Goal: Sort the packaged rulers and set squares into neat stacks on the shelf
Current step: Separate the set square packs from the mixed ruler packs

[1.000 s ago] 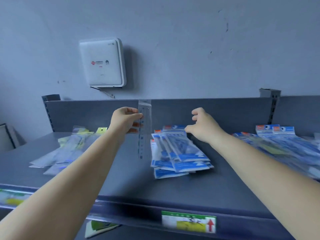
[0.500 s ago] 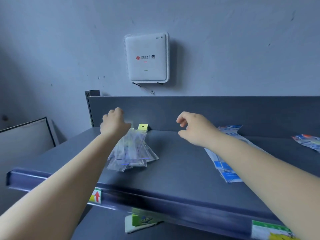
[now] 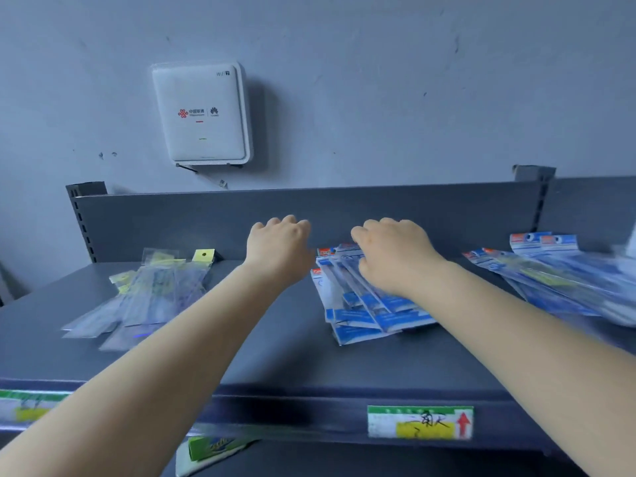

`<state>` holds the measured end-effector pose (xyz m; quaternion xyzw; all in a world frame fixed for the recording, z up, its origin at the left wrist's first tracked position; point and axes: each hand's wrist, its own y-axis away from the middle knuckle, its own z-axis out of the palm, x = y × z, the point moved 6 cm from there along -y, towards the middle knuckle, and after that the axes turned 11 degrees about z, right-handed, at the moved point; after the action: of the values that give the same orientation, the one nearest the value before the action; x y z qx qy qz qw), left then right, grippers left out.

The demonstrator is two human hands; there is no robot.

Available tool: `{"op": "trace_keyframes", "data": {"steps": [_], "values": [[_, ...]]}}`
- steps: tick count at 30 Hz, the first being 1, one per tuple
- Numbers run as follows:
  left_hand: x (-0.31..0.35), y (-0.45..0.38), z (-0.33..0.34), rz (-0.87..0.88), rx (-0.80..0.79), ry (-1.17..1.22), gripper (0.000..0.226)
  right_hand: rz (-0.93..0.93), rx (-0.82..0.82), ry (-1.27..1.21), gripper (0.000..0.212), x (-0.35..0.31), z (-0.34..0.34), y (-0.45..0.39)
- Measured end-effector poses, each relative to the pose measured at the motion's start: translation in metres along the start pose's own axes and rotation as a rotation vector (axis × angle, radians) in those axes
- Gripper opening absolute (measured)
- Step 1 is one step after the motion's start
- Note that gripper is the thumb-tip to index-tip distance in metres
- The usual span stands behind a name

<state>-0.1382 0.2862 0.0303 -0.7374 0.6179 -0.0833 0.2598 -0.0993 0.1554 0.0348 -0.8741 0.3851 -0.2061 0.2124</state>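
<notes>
On the grey shelf (image 3: 275, 356) lie three piles. A fanned pile of clear ruler packs with yellow headers (image 3: 148, 297) is at the left. A pile of blue packs (image 3: 364, 315) is in the middle, and a looser spread of blue packs (image 3: 557, 280) is at the right. My left hand (image 3: 278, 246) hovers between the clear pile and the middle pile, fingers loosely curled, nothing in it. My right hand (image 3: 392, 256) lies on the middle blue pile with its fingers curled over the packs' far ends; the fingertips are hidden.
A grey back panel (image 3: 172, 222) closes the shelf behind. A white router box (image 3: 201, 113) hangs on the wall above. Price labels (image 3: 420, 421) sit on the shelf's front lip. A green-and-white pack (image 3: 213, 449) shows on the level below.
My left hand set the clear ruler pack on the left pile and moved right, empty. My right hand came down onto the middle blue pile. The view swung left, then back right.
</notes>
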Motion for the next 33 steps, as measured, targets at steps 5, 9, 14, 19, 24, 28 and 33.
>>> {"op": "trace_keyframes", "data": {"steps": [5, 9, 14, 19, 24, 28, 33], "values": [[0.086, -0.024, -0.006, 0.113, 0.021, 0.024, 0.032, 0.058, -0.001, 0.008, 0.023, 0.071, 0.002, 0.026], [0.152, -0.041, -0.006, 0.149, 0.015, 0.134, 0.034, 0.148, -0.023, -0.038, 0.027, 0.14, 0.004, 0.048], [0.229, -0.06, 0.005, 0.166, -0.084, 0.279, 0.034, 0.28, -0.059, -0.082, 0.024, 0.226, 0.008, 0.08], [0.297, -0.077, 0.014, 0.183, -0.175, 0.362, 0.034, 0.442, -0.155, -0.222, 0.023, 0.31, 0.025, 0.111], [0.333, -0.094, 0.026, 0.151, -0.249, 0.357, 0.039, 0.559, -0.264, -0.321, 0.024, 0.37, 0.046, 0.123], [0.341, -0.105, 0.043, 0.046, -0.332, 0.402, 0.046, 0.589, -0.398, -0.381, 0.039, 0.379, 0.062, 0.121], [0.339, -0.111, 0.054, -0.103, -0.393, 0.376, 0.078, 0.578, -0.52, -0.349, 0.055, 0.374, 0.074, 0.109]]}}
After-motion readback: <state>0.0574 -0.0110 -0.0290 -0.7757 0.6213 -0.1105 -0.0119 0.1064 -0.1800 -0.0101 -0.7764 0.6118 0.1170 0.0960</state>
